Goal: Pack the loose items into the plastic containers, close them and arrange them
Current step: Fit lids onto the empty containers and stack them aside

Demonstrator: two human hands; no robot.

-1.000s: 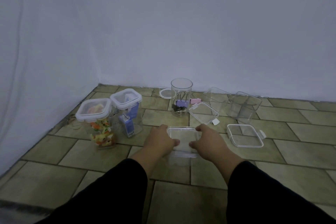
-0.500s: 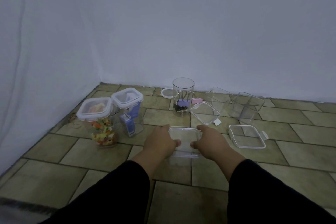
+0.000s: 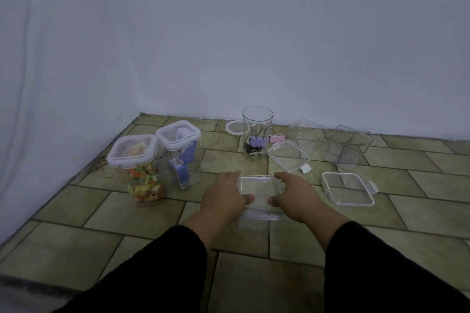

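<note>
A clear square plastic container [image 3: 259, 187] stands on the tiled floor in front of me. My left hand [image 3: 223, 195] grips its left side and my right hand [image 3: 295, 194] grips its right side, thumbs on the near edge. Nothing shows through its clear walls. Two closed tall containers stand at the left: one with colourful items [image 3: 138, 168], one with blue packets [image 3: 181, 152]. A round clear jar [image 3: 256, 132] behind holds binder clips. A pink binder clip [image 3: 276, 138] lies beside it.
Two loose square lids lie on the floor, one [image 3: 288, 156] behind my right hand, one [image 3: 347, 188] to the right. Two empty clear containers [image 3: 309, 132] [image 3: 347, 146] stand near the back wall. A round lid [image 3: 235, 127] lies left of the jar.
Both hands stay clamped on the clear container in the same spot. Only the head view has shifted slightly.
</note>
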